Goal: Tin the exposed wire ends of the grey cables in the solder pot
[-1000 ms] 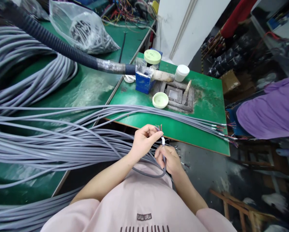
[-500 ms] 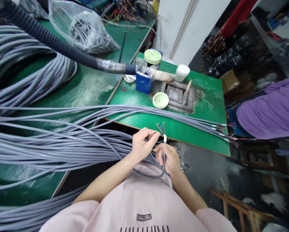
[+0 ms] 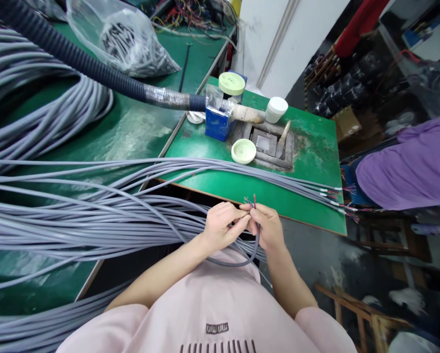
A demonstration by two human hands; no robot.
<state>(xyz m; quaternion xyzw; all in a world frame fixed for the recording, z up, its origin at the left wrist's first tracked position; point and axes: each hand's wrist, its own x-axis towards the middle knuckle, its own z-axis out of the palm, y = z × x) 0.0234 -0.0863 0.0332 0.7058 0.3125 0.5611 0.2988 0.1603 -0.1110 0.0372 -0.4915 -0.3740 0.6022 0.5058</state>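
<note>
In front of my chest both hands meet at the stripped end of a grey cable (image 3: 257,247). Thin coloured wires (image 3: 249,201) fan up from between the fingers. My right hand (image 3: 268,226) is closed round the cable just below these wires, thumb and index finger pressed together. My left hand (image 3: 224,223) is closed in a pinch right against the right fingertips; what lies in that pinch is hidden. The cable bends down from my right hand and loops left in front of my shirt.
Grey cables (image 3: 220,164) lie across the green bench (image 3: 212,189), bare ends at the right. Behind them are a solder pot (image 3: 267,143), a pale green dish (image 3: 244,151), a white cup (image 3: 276,109) and a dark hose (image 3: 131,90). A person in purple (image 3: 407,162) is at right.
My right hand has slid up to the cable's stripped end, and its fingers now cover the white band. My left hand has moved slightly down and right, against the right fingertips.
</note>
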